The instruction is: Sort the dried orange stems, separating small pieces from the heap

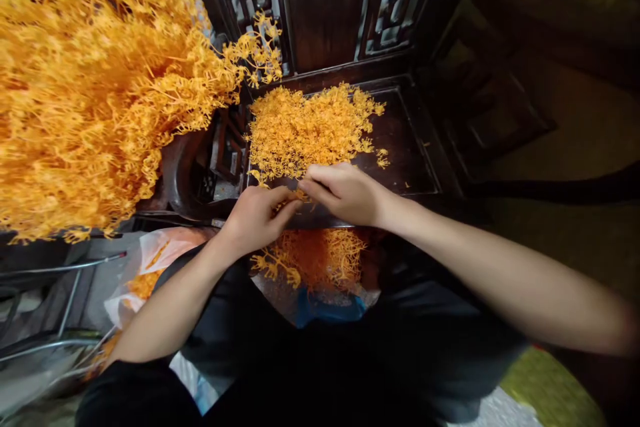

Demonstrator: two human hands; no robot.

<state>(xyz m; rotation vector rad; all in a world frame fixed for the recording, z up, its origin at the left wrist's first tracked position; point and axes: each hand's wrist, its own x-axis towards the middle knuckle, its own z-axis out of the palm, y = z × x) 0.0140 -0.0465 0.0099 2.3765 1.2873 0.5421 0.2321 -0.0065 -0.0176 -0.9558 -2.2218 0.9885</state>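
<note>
My left hand is closed in a pinch at the front edge of a dark wooden seat. A small orange artificial-flower piece shows at its fingertips. Just to the right, my right hand is also closed, its thumb and finger meeting at the same piece; the exact grip is partly hidden by the fingers. Right behind both hands lies a pile of loose orange flower pieces, thin and spidery, spread over the wooden seat.
A huge heap of orange flower sprigs rises at the left, over the chair's curved armrest. Below the hands, between the knees, more orange stems sit above a blue plastic bag. A metal frame stands lower left.
</note>
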